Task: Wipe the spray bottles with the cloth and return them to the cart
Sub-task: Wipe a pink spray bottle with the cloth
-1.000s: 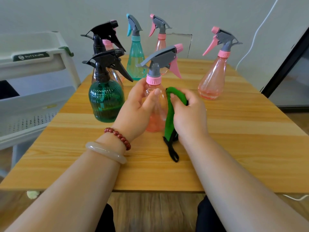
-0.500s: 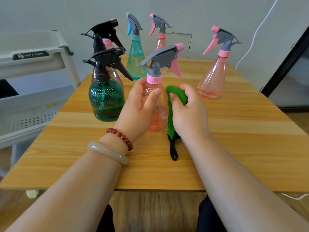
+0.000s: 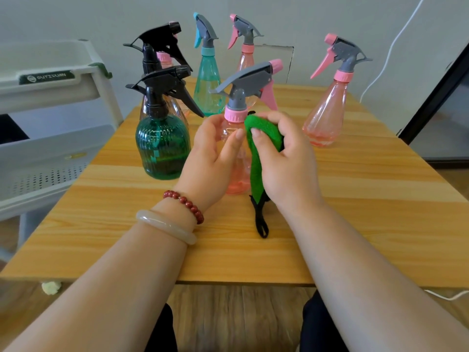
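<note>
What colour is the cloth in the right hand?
The cloth is bright green, its loop black; head view.

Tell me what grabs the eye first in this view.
The bright green cloth stands out at the centre, gripped in the right hand and pressed against a translucent pink plastic spray bottle with a grey trigger head, which the left hand holds on the wooden table. Just left of it stands a dark green ribbed spray bottle with a black trigger, and a teal plastic spray bottle stands behind.
</note>
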A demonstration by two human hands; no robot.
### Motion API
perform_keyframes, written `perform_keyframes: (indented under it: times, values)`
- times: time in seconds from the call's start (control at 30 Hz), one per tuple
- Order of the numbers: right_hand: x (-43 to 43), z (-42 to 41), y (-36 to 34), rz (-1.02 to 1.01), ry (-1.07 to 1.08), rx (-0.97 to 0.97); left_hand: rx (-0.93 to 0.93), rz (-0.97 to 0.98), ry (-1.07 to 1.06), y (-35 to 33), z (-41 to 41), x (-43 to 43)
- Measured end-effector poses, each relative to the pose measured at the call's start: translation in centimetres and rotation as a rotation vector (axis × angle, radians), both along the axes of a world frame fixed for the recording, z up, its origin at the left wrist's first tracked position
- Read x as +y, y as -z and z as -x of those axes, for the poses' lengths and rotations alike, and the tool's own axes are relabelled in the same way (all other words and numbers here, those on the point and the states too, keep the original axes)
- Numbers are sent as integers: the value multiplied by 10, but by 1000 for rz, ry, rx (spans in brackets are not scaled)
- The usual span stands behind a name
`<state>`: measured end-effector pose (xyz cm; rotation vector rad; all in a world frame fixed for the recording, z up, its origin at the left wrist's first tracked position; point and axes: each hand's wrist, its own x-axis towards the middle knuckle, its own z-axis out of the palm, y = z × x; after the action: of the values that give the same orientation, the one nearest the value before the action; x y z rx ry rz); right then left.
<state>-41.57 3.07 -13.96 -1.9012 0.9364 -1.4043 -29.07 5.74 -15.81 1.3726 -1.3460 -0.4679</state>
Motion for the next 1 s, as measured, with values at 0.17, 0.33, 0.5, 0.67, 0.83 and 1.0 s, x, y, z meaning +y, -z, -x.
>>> perform_keyframes:
  times: [0.17,0.33,0.5,0.67,0.83,1.0]
  values:
    - [-16,5,12,-422,116,97,-72,-51,-81,0,0,1]
    - [-10,1,8,-361,34,-147,-147,-26,-109,3,-3,-1]
    - [-8,-3,12,-404,12,-246,20,21,-88,7,-3,2]
    - [-14,1,7,-593,-43,-272,31,29,-34,5,0,5]
    - [-17,5,-1,-513,-271,-420,-77,72,-76,7,2,5]
    - [-25,11,8,-535,-96,-170,-82,89,-90,5,-2,6]
